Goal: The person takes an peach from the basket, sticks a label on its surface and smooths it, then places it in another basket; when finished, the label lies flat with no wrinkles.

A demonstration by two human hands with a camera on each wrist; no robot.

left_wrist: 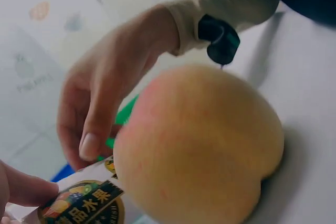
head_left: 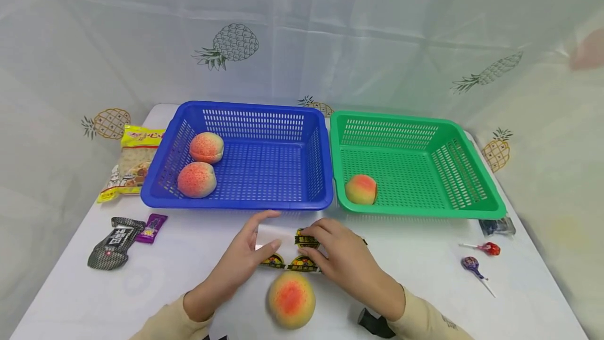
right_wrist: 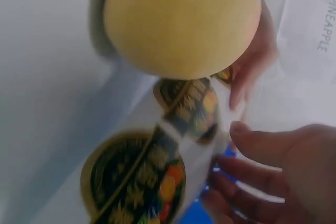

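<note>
A white strip of fruit stickers (head_left: 283, 237), printed with round black-and-gold labels, lies between both hands, in front of the baskets. My left hand (head_left: 238, 256) holds its left end, thumb across the white face and index finger stretched along the far edge. Over the strip's right part, my right hand (head_left: 346, 256) has its thumb and bent fingers spaced around a label. The right wrist view shows a gap between this right thumb (right_wrist: 252, 140) and the fingers, with fingertips right at the strip's edge. A peach (head_left: 291, 300) rests on the table just nearer than the strip.
A blue basket (head_left: 236, 205) contains two peaches; a green basket (head_left: 424, 213) contains one. On the left lie a yellow snack bag (head_left: 134, 161), a dark packet (head_left: 115, 243) and a purple candy (head_left: 152, 228). Red (head_left: 491, 248) and purple (head_left: 470, 263) lollipops lie on the right.
</note>
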